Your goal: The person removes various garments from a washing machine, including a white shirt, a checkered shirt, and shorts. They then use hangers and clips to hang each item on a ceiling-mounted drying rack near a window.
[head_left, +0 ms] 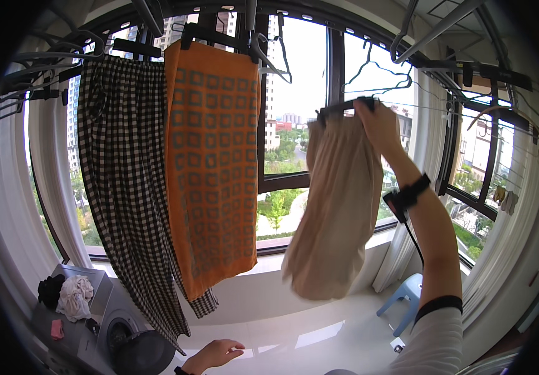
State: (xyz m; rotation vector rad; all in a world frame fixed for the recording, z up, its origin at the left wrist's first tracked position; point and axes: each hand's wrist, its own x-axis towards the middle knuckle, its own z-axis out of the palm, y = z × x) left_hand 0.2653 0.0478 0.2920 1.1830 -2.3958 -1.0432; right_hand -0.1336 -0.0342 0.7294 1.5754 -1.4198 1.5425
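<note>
Raised before the window, my right hand (378, 123) grips one end of a black clip hanger (348, 108). From its clips hangs a pair of beige shorts (337, 201) by the gathered waistband; the lower hem is blurred. My left hand (217, 354) is low at the bottom of the view, holding nothing, its fingers partly extended. To the left of the shorts, an orange towel (215, 164) with grey-blue squares is clipped to a black hanger (215, 35). Beside it hang black-and-white checked trousers (126, 164), partly covered by the towel.
A front-loading washing machine (96, 304) stands lower left, its round door (143, 351) ajar. White (75, 297) and black clothing (50, 290) and a pink cloth (57, 329) lie on top. A light-blue stool (403, 300) is lower right. Wire hangers (377, 77) hang overhead.
</note>
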